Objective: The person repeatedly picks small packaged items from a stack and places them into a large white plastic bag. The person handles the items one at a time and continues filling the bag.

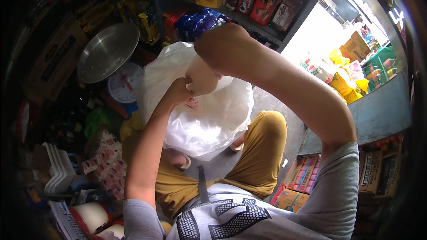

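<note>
A large white plastic sack [206,130] stands with its mouth wide between my knees. Over that mouth, my left hand [180,91] pinches the edge of a pale, rounded plastic piece [201,76], which could be a bag or a scoop. My right hand [223,48] is raised with a bent wrist at the upper end of the same piece; its fingers are mostly hidden. Red print [191,103] shows just below my left hand. How full the sack is cannot be seen.
A dial scale [125,83] with a round metal pan [108,53] stands at left. Packed snack shelves [247,3] rise ahead. Small sachets [106,163] and white trays [58,170] lie at lower left. Cartons [302,176] sit at right, below a light-blue panel [377,113].
</note>
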A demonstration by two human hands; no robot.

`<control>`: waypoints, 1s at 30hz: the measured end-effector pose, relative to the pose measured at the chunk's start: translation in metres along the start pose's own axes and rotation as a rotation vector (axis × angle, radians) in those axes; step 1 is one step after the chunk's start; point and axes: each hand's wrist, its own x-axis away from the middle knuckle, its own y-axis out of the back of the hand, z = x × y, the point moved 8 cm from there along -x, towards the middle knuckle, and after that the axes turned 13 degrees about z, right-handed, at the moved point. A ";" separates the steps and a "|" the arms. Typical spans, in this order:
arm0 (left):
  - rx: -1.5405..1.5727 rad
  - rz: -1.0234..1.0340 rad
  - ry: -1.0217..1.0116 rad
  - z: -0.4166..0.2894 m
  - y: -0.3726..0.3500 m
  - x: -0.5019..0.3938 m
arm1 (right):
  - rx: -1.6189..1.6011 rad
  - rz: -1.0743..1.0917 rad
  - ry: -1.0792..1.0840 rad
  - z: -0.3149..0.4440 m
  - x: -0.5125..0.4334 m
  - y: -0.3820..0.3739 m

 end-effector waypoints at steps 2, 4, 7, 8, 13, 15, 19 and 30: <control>0.078 0.010 0.019 0.014 -0.002 -0.001 | 0.029 -0.012 0.012 -0.003 0.004 0.004; 0.171 0.028 0.015 0.028 -0.005 -0.003 | -0.015 -0.081 -0.007 -0.009 0.009 0.001; 0.053 -0.068 -0.046 0.037 0.000 -0.002 | -0.248 -0.193 -0.190 -0.029 0.004 -0.042; 0.157 -0.041 -0.050 0.042 -0.003 -0.003 | -0.269 0.059 -0.223 -0.018 -0.011 -0.073; 0.207 -0.112 0.018 0.034 0.009 0.010 | -0.598 0.039 -0.244 0.021 -0.112 -0.195; 0.283 -0.088 0.032 0.023 0.014 0.025 | -0.752 -0.236 -0.203 0.009 -0.111 -0.194; 0.422 -0.106 -0.116 -0.019 0.040 0.048 | -0.801 -0.376 0.138 0.013 -0.078 -0.136; 0.352 -0.586 -0.508 -0.083 0.269 0.112 | -0.956 -0.844 -0.209 -0.035 0.082 -0.184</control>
